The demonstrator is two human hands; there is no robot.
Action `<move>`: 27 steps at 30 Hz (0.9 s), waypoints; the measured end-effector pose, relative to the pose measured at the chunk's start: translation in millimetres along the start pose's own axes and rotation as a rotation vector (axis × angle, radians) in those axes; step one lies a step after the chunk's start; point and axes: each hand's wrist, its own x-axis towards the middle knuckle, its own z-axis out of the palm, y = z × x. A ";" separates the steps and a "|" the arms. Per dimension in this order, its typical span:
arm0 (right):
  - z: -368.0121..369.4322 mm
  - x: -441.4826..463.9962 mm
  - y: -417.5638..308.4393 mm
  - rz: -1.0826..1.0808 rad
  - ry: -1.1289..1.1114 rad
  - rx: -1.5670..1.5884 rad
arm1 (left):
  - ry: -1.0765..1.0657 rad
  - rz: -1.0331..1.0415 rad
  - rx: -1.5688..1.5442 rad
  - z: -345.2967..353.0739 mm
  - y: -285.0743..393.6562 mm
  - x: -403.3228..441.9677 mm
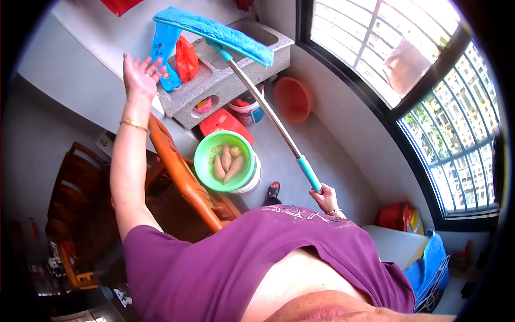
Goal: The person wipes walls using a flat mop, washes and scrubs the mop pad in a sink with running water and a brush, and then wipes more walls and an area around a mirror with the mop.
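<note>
1. Right hand [324, 199] has its fingers closed round the grip of a mop [265, 109].
2. Mop's held up at a slant, fluffy blue head in front of the stone sink [236, 86].
3. Left hand [141, 78] is raised, fingers spread open.

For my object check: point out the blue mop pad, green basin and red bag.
Blue mop pad [214, 33], head view: middle of its fluffy side.
Green basin [203, 161], head view: bare inner wall.
Red bag [186, 60], head view: its middle.
</note>
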 end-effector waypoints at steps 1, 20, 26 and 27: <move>-0.1 11.6 -0.9 0.003 -0.011 -0.031 | 0.014 -0.005 0.000 -6.1 -0.1 27.3; -69.2 267.7 -61.6 0.130 0.012 -0.544 | -0.057 -0.566 0.187 34.7 -301.2 264.0; -95.0 370.8 -39.6 0.228 -0.385 -0.135 | 0.256 -0.517 -0.120 56.6 -377.0 305.4; -98.4 385.1 -52.6 0.277 -0.468 -0.018 | 0.311 -0.613 -0.181 76.7 -377.3 300.1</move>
